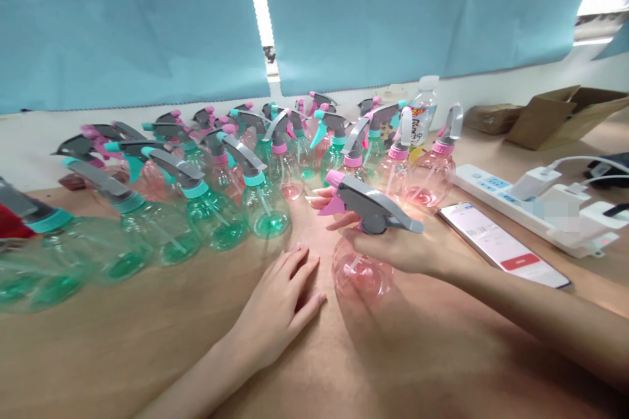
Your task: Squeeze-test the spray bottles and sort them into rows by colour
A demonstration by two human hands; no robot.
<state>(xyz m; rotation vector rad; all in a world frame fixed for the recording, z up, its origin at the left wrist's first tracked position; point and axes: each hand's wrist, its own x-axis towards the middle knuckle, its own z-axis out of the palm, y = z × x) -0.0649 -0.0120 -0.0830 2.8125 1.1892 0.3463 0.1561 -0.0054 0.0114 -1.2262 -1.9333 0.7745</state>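
Observation:
A pink spray bottle [363, 278] with a grey and pink trigger head stands upright in front of me. My right hand [388, 249] is around its neck, just under the head, with the thumb on the near side and the fingers reaching out behind. Flat on the table to the left of that bottle lies my left hand [285, 294], holding nothing, fingers stretched out. Beyond my left hand stands a green spray bottle [268, 209] with a turquoise collar. Another pink spray bottle [432, 173] stands behind my right hand.
Several green and pink spray bottles crowd the table's left side and back. At right are a phone [501, 242] showing a timer, a white power strip [515, 206] with plugs, and an open cardboard box [555, 121]. A labelled clear bottle [425, 108] stands behind. Blue sheeting [147, 19] covers the wall.

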